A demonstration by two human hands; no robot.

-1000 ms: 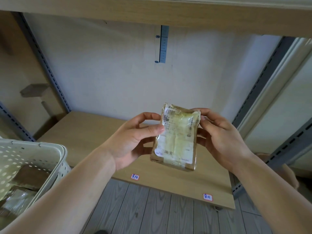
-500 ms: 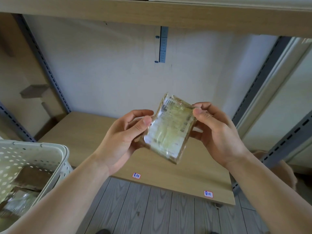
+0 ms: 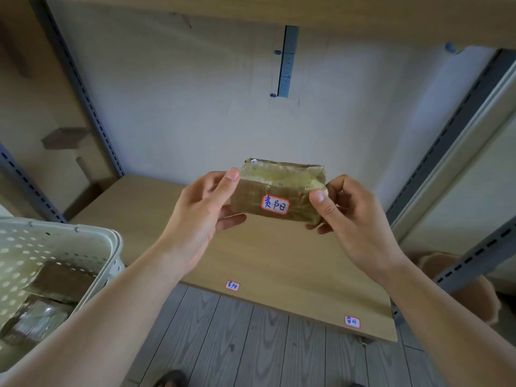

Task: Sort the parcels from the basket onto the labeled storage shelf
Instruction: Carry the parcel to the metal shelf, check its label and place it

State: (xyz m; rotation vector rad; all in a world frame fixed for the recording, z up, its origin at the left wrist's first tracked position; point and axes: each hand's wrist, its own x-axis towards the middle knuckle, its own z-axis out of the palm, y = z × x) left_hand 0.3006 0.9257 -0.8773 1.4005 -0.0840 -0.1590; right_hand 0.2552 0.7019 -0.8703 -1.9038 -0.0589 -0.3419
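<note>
Wooden shelf behind | left hand and right hand clamped on parcel ends | basket at left

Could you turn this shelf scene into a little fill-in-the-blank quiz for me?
1. The parcel is held by ____ hands, the left hand and the right hand.
2. The handwriting on the parcel's label is ____ in colour.
3. The white basket sits to the person's ____.
4. The front edge of the shelf board carries ____ small labels.

Missing words: both; blue; left; two
</note>
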